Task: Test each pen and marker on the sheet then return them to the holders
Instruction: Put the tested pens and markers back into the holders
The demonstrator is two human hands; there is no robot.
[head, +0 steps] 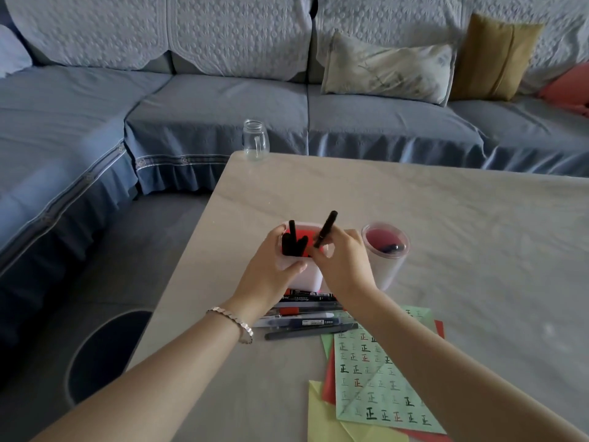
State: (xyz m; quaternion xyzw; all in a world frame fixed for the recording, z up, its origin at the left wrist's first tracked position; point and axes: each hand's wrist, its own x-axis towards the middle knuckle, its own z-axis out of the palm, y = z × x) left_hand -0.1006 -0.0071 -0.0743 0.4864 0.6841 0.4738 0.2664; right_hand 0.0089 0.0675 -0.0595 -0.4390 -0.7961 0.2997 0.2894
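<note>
The left hand (274,266) gripped the white square holder (307,280) from its 9 o'clock side, thumb across the front wall and fingers curled round the far corner. The right hand (342,263) pinched a black marker (325,229) by its lower end, just over the holder's rim; the marker leaned toward 1 o'clock. Several black markers (294,242) stood inside the holder against its red lining. Between them the two hands hid much of the holder's front and right wall.

At 3 o'clock of the square holder, just beside the right hand, stood a round holder (389,271) with a red inside and a dark pen lying low in it. At 6 o'clock a row of pens (306,317) lay flat on the table (446,234) — the right forearm covered their right ends. At 5 o'clock a green sheet (376,387), full of black, red and pale test marks, lay on red and yellow sheets, its upper corner under the same forearm.

A bracelet (234,323) circled the left wrist. A clear glass jar (255,140) stood at the table's far corner, around 11 o'clock. Beyond it ran a blue sofa (207,103) with cushions; a dark bin (102,355) sat on the floor at 8 o'clock.
</note>
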